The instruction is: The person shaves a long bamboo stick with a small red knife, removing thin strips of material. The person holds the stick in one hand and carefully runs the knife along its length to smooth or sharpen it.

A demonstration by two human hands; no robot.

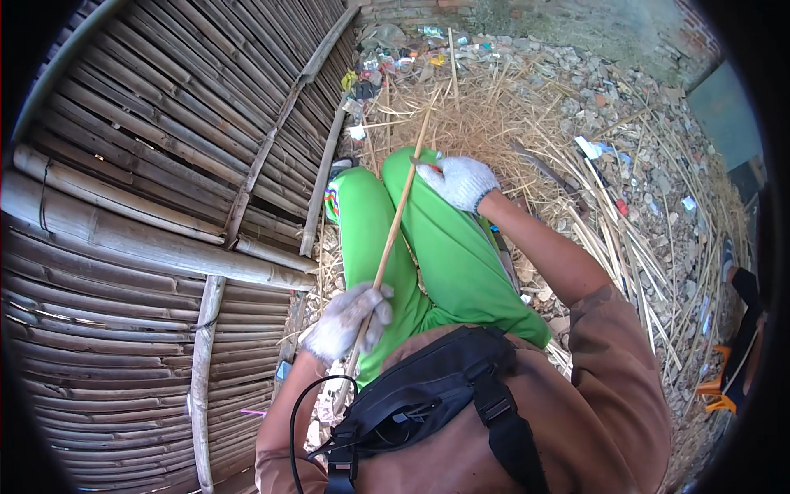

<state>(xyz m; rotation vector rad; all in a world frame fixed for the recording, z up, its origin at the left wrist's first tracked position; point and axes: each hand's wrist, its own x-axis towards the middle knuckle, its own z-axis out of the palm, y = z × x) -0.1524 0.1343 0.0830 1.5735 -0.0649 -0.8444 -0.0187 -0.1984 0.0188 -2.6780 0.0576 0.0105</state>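
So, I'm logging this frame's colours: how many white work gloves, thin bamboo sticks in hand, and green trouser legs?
White gloves: 2, left hand and right hand
Held bamboo stick: 1
Green trouser legs: 2
Total: 5

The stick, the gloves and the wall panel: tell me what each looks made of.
Stick: likely split bamboo, pale tan, matte, thin and straight.
Gloves on left hand and right hand: knitted fabric, probably cotton, whitish and soiled, with a ribbed weave.
Wall panel: bamboo slats and poles, weathered grey-brown, with visible nodes.
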